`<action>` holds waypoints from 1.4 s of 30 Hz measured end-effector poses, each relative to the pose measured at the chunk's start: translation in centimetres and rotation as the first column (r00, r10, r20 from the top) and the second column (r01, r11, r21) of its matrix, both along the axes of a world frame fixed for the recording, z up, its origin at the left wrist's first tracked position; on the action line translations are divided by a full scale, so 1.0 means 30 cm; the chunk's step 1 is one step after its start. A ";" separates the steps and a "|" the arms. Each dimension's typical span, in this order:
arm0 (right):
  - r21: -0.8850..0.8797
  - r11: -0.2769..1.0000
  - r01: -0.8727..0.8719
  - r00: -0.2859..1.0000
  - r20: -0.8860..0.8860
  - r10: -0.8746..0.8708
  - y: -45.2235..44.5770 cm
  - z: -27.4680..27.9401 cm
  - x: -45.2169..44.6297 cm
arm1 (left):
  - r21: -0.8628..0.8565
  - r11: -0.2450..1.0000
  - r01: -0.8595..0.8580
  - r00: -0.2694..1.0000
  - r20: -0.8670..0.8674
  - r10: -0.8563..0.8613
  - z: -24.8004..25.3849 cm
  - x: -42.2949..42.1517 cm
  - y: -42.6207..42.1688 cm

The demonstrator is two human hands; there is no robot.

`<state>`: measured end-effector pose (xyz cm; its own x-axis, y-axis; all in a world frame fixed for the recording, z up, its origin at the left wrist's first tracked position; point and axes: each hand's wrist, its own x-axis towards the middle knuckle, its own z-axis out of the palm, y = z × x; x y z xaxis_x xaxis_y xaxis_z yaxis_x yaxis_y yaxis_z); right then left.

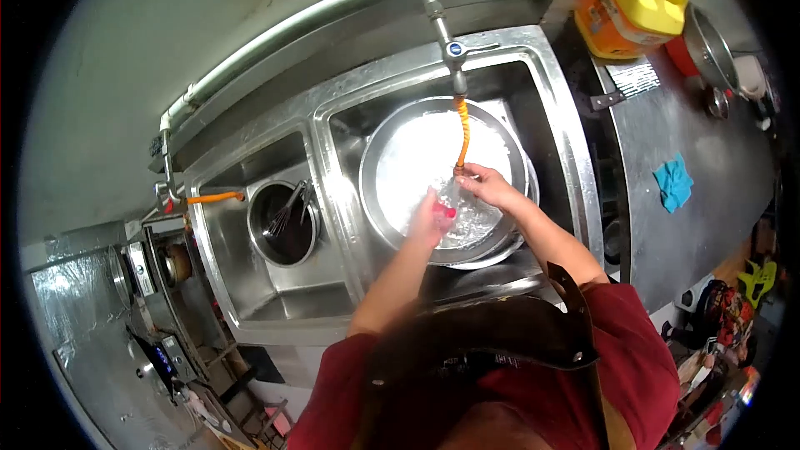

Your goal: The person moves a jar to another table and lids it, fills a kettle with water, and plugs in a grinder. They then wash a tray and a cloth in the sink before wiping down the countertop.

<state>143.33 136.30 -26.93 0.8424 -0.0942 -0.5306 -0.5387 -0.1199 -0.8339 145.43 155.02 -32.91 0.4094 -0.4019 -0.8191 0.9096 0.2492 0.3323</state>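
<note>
My right hand (490, 187) is closed with its fingertips at the lower end of the orange hose (463, 132), which hangs from the tap (455, 50). Water runs from the hose end into a large round metal basin (372, 192) in the right sink. My left hand (427, 223), a little smeared by motion, is closed around a small red object (445, 212) beside the stream. What kind of object it is, I cannot make out. The water in the basin looks bright white with glare, and ripples show below my hands.
In the left sink (279, 304) stands a metal pot (292, 260) with a whisk (282, 221) in it. To the right, a metal counter (667, 242) holds a blue cloth (673, 182), a cleaver (629, 83) and a yellow-and-orange jug (633, 12). A second orange hose (215, 197) reaches over the left sink.
</note>
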 end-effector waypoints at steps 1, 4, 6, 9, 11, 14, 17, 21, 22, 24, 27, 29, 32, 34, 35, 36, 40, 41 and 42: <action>-0.014 1.000 -0.011 0.999 0.052 0.012 -0.015 0.041 0.028 | 0.030 0.998 -0.047 0.999 -0.004 0.048 0.020 -0.012 0.002; -0.185 0.960 0.211 0.928 0.345 -0.138 -0.095 0.108 0.103 | 0.036 0.999 0.018 0.982 0.187 -0.024 0.075 -0.052 0.031; 0.273 0.922 0.274 0.745 0.546 -0.383 -0.128 0.261 0.209 | 0.053 0.998 0.044 0.991 0.122 -0.050 0.079 -0.069 0.068; 0.453 0.885 0.113 0.494 0.747 -0.445 -0.158 0.511 0.296 | -0.001 0.990 0.142 0.914 0.383 -0.131 0.104 -0.139 0.088; 0.550 0.819 0.167 0.582 0.615 -0.532 -0.145 0.573 0.310 | -0.113 0.994 0.008 0.992 0.128 0.006 0.255 -0.173 0.055; 0.244 0.943 0.224 0.552 0.766 -0.330 -0.104 0.577 0.211 | 0.098 0.992 -0.082 0.995 0.066 0.076 0.291 -0.224 0.046; -0.168 0.953 0.250 0.533 0.846 0.009 -0.151 0.540 0.054 | 0.175 0.979 -0.100 0.994 0.072 0.088 0.266 -0.239 0.056; -0.718 0.474 0.510 0.816 0.578 -0.003 -0.481 0.399 -0.223 | 0.227 0.968 -0.106 0.994 0.057 0.095 0.264 -0.233 0.042; -0.624 0.524 0.580 0.770 0.630 -0.103 -0.632 0.314 -0.314 | 0.266 0.956 -0.126 0.992 0.054 0.115 0.285 -0.240 0.022; -0.949 0.148 0.277 0.842 0.165 -0.513 -0.825 0.315 -0.499 | 0.344 0.935 -0.083 0.994 0.091 0.055 0.298 -0.248 0.001; -0.920 0.096 0.379 0.713 0.224 -0.664 -1.052 0.229 -0.743 | 0.407 0.909 -0.095 0.990 0.138 0.042 0.299 -0.266 -0.004; -0.943 0.173 0.285 0.789 0.128 -0.601 -1.139 0.109 -0.822 | 0.411 0.906 -0.098 0.986 0.164 0.032 0.292 -0.276 -0.038; -0.741 0.162 0.652 0.703 0.509 -0.497 -1.212 -0.094 -0.815 | 0.475 0.870 -0.130 0.979 0.200 0.036 0.254 -0.265 -0.012; -0.632 0.201 0.748 0.603 0.523 -0.603 -1.046 0.154 -0.721 | 0.427 0.889 -0.169 0.968 0.243 0.067 0.256 -0.259 -0.018; -0.533 0.290 0.795 0.589 0.563 -0.580 -0.959 0.194 -0.653 | 0.387 0.911 -0.140 0.971 0.233 0.050 0.234 -0.238 -0.017; -0.429 0.373 0.823 0.568 0.599 -0.565 -0.872 0.213 -0.598 | 0.345 0.933 -0.101 0.975 0.221 0.024 0.220 -0.221 -0.022; 0.005 0.962 0.273 0.913 0.312 -0.261 -0.392 0.048 -0.377 | 0.145 0.988 -0.054 0.954 0.299 0.008 0.444 -0.215 -0.199; -0.005 1.000 -0.005 0.917 0.400 0.007 -0.280 0.188 -0.348 | 0.019 0.998 -0.060 0.966 0.251 0.053 0.422 -0.207 -0.196; -0.174 0.969 -0.173 0.876 0.423 0.232 -0.205 0.231 -0.310 | -0.107 0.992 -0.070 0.976 0.199 0.090 0.385 -0.193 -0.183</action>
<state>134.01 130.16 -20.00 0.9932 0.0623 -0.0987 -0.0750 -0.3072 -0.9487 139.63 149.52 -21.37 0.5974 -0.4356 -0.6734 0.8013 0.3595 0.4783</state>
